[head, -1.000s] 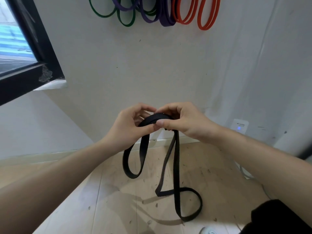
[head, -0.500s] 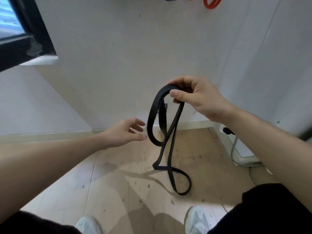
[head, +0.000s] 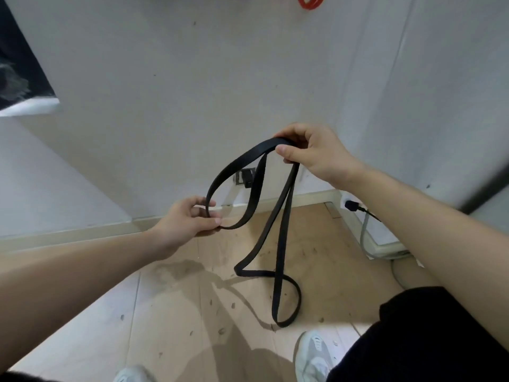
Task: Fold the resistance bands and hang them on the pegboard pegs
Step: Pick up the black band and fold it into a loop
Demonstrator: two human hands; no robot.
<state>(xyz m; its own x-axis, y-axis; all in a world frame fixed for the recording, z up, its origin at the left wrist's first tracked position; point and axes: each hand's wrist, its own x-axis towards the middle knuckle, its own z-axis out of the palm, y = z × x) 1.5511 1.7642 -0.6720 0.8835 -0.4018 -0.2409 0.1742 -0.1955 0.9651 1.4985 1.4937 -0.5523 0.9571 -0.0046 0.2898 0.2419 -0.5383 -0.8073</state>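
Black resistance band [head: 278,272] is dangling above the floor; we are pinching its top fold in our raised right hand [head: 316,154], our lower left hand [head: 188,219] gripping a side loop.

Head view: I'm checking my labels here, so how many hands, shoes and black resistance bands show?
Hands: 2, left hand and right hand
Shoes: 2, left shoe and right shoe
Bands: 1, black resistance band
Total: 5
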